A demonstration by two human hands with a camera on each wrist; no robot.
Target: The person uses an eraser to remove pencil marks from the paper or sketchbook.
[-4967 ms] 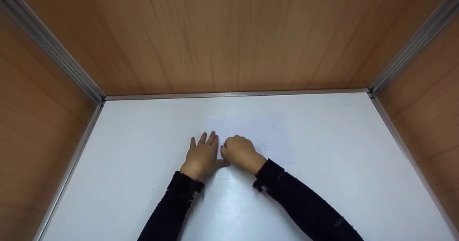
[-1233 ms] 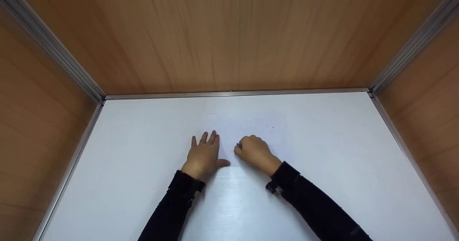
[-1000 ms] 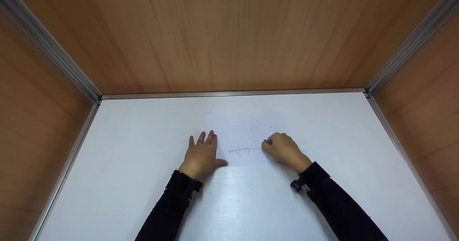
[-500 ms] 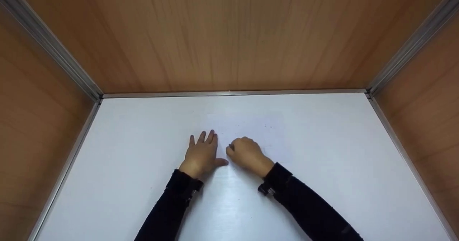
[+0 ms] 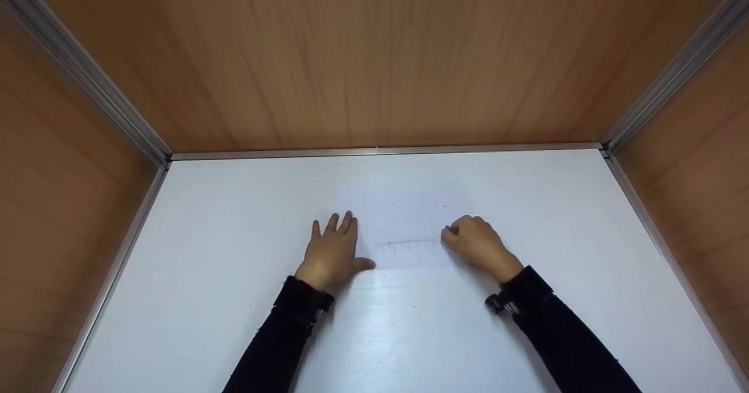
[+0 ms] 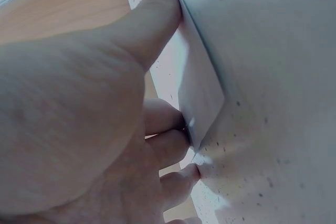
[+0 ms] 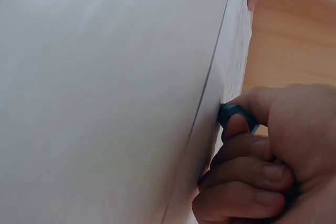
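Sheet of paper (image 5: 409, 223) lies flat on the white bench (image 5: 205, 264), mid-bench, between the two hands. A faint horizontal line with short ticks (image 5: 409, 244) runs across its lower part.

Left hand (image 5: 332, 252): flat, fingers straight and spread, pressing the sheet's left edge down; thumb out along the near edge. The left wrist view shows the fingers (image 6: 168, 140) right at the paper's corner.

Right hand (image 5: 477, 244): fingers curled tight round a dark pen (image 7: 236, 116). Its tip sits on the paper at the right end of the ticked line. Only the tip end shows; the barrel is hidden in the fist.

Doing this step well, as I judge it:
- Keep the left palm loaded. The sheet is thin and would likely slide on the glossy bench.
- Left hand sits far from the pen, so the right side could lift or skew. Light pen pressure, stroke away from the anchor rather than toward it.
- Watch the sleeve (image 5: 562, 334) dragging over the near edge.

Wood panel walls (image 5: 374, 59) box the bench in on three sides.
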